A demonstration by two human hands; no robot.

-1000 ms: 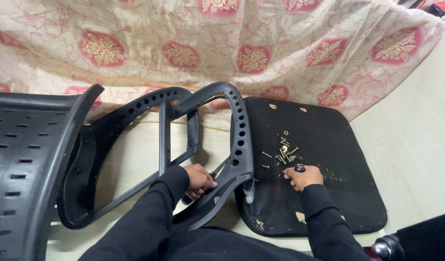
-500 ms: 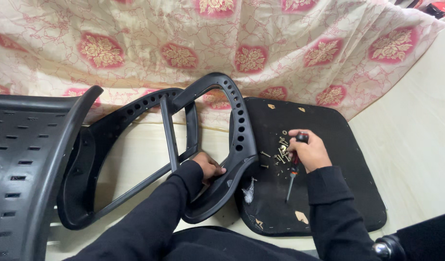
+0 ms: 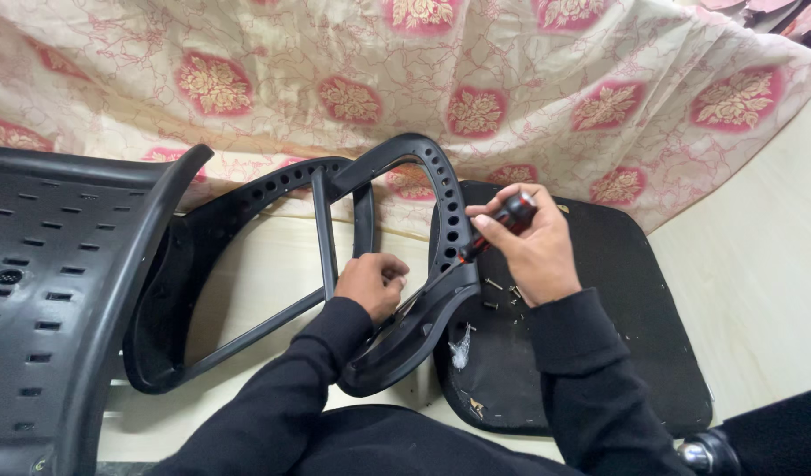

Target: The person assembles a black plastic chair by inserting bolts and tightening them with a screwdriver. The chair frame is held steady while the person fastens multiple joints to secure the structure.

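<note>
Your right hand [image 3: 536, 251] is closed around a screwdriver [image 3: 498, 225] with a black and red handle, its shaft angled down toward the lower curve of the black perforated chair-back frame [image 3: 440, 203]. Your left hand [image 3: 372, 284] is curled shut on that frame right where the tip is heading, fingers tucked close to the work. The frame lies tilted across the pale floor [image 3: 758, 273], its right edge resting against the black seat pad [image 3: 634, 335]. Loose screws [image 3: 502, 295] lie scattered on the pad just under your right wrist. A second black slotted chair shell [image 3: 53, 291] sits at your left.

Careful here: the tip may skid off the curved plastic and jab your left fingers, since they sit so near. Your sleeve may also sweep those screws off the pad.
</note>
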